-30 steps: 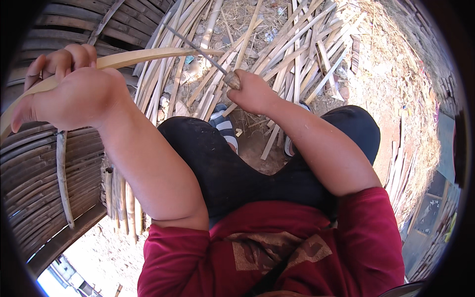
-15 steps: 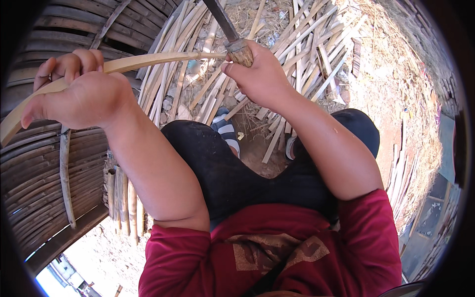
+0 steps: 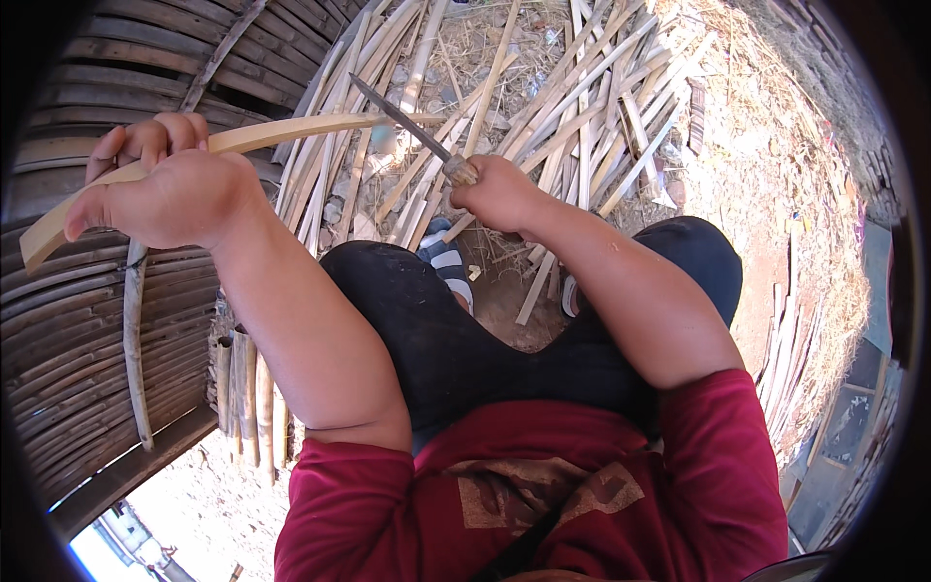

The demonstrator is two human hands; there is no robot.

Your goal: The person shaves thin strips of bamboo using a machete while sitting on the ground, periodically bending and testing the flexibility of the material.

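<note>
My left hand is raised at the left, its fingers curled around a pale bamboo strip. The strip runs from a blunt end beyond my thumb across to a thinner far end. In front of me, my right hand grips the wooden handle of a long knife. Its narrow dark blade points up and to the left, crossing the strip close to the thin end. Whether the edge touches the strip I cannot tell.
Many loose bamboo strips lie heaped over straw ahead of me. A slatted bamboo wall closes off the left side, with several upright bamboo poles beside it. My bent knees and sandalled feet are below my hands.
The knife has swung from pointing steeply upward to slanting left across the strip, my right hand dropping lower. My left hand and the strip have shifted slightly right.
</note>
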